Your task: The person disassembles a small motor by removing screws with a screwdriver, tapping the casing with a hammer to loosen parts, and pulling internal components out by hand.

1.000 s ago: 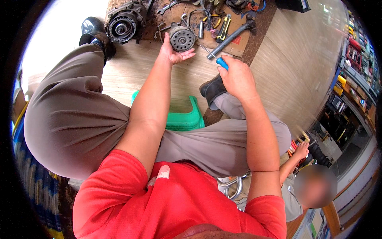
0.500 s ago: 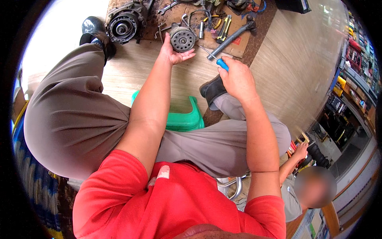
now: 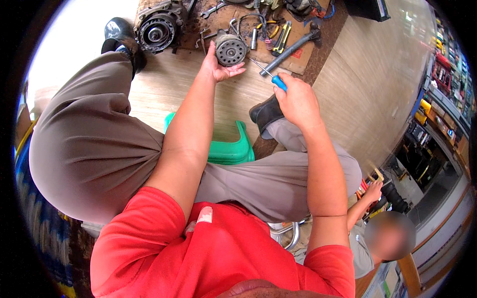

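Note:
My left hand (image 3: 218, 70) cups a round grey metal part (image 3: 231, 51) from below. The thumb lies up its left side, and the fingers stretch out under it. A ring of holes surrounds the hub on the face turned toward me. In my right hand (image 3: 299, 102) is a screwdriver (image 3: 278, 82), gripped by its blue handle. The thin shaft points up and left, and its tip is close to the round part's right side but apart from it. Just beyond the tip, a hammer (image 3: 288, 53) lies slanted on the cardboard.
Cardboard (image 3: 301, 58) carries a wrench (image 3: 213, 10), a socket (image 3: 254, 38), a yellow-green utility knife (image 3: 281, 38) and other tools. A larger greasy metal housing (image 3: 158, 31) stands at the far left. A green stool (image 3: 231, 149) is below my arms. Another person (image 3: 365, 243) sits at the lower right.
The whole view has shifted slightly. My hands keep nearly the same pose, still holding the round part and the screwdriver. The other person's head and arm have moved a little.

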### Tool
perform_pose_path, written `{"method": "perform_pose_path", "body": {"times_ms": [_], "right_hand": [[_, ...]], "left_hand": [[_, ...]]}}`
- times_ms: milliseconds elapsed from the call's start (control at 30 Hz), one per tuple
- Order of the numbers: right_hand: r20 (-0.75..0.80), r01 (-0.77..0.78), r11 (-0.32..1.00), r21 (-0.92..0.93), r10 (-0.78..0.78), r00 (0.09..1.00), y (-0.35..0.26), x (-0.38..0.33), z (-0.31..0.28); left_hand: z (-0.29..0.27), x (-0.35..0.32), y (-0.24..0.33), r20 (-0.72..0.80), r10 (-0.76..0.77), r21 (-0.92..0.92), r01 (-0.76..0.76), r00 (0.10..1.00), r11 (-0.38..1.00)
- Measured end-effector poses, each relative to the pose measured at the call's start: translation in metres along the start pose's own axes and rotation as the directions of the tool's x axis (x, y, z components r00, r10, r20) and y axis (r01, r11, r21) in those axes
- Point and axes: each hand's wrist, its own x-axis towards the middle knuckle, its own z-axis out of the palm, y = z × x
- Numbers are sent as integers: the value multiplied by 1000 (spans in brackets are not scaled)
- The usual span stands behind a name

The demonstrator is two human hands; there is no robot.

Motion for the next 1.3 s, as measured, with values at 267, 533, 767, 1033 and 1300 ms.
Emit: {"method": "perform_pose_path", "body": {"times_ms": [267,533,767,1033,1300], "right_hand": [[12,8,1000,1,-8,1000,-4,2,-1],[-5,18,1000,1,-18,1000,-1,3,2],[11,11,1000,-6,-11,1000,-2,5,2],[35,-9,1000,-2,9,999,-5,5,0],[43,-22,1000,-20,23,999,-3,6,0]], "left_hand": [[-23,11,-5,104,2,-4,-2,995,1000],[-36,22,-17,141,52,16,-55,989,998],[-47,26,-25,185,94,33,-102,978,994],[-48,28,-27,166,126,44,-135,978,990],[-44,24,-31,152,177,92,-192,972,977]]}}
